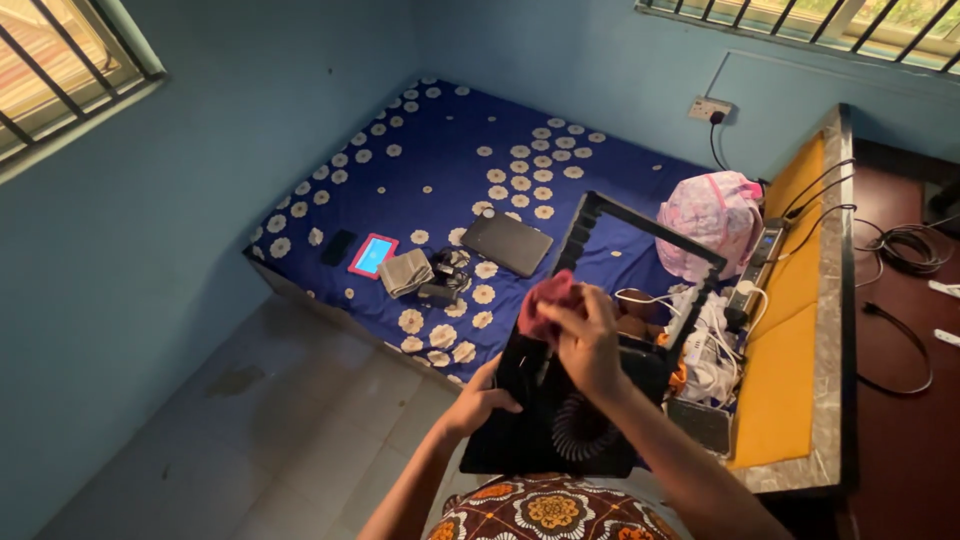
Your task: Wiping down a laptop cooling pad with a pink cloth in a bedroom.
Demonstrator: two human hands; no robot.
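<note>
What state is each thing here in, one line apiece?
Black frame stand: tilted, held over the lap.
Left hand: gripping the stand's left edge.
Right hand: pressing a maroon cloth against the stand.
Tablet: flat on the mattress, screen lit.
Laptop: closed.
Wall plug: plugged in.
Pink bag: upright; cannot tell if zipped.

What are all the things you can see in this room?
Black frame stand: one, black, held over the mattress edge.
Cloth: one, dark red, pressed on the stand.
Mattress: one, blue with white flowers, on the floor.
Laptop: one, dark grey, on the mattress.
Tablet: one, red case, on the mattress.
Bag: one, pink and white, by the wall.
Power strip: one, dark, beside the bag.
Left hand: grips the stand's side.
Right hand: holds the cloth.
</note>
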